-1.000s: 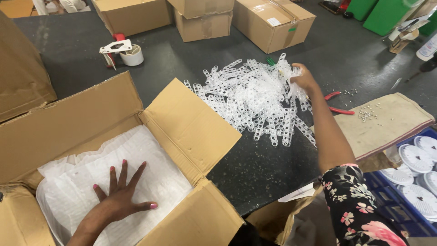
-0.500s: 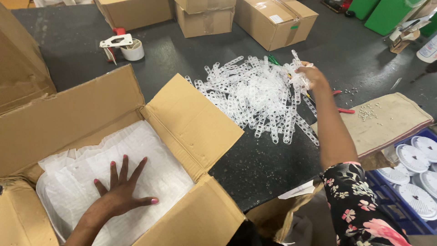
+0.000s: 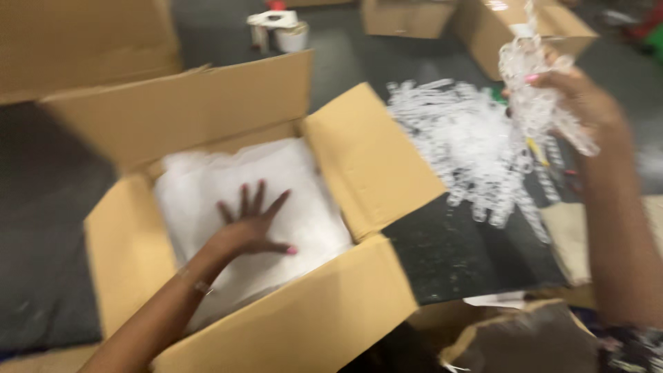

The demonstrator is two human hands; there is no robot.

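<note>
Packing step under way: the right hand (image 3: 577,97) lifts a clump of clear plastic clips (image 3: 535,83) above the loose pile (image 3: 469,148) on the dark worktop (image 3: 476,259), fingers closed round the bunch, though blur hides how firm the grip is. The left hand (image 3: 252,224) lies flat, fingers spread wide, on the white plastic liner (image 3: 304,183) inside the open cardboard box (image 3: 345,304). Next move, by the look of it: carry the clump over the box flap & release it onto the liner w/o shedding strands. Vs. half a sec. ago, the right hand has risen off the pile with its load; the left hand stays put.
</note>
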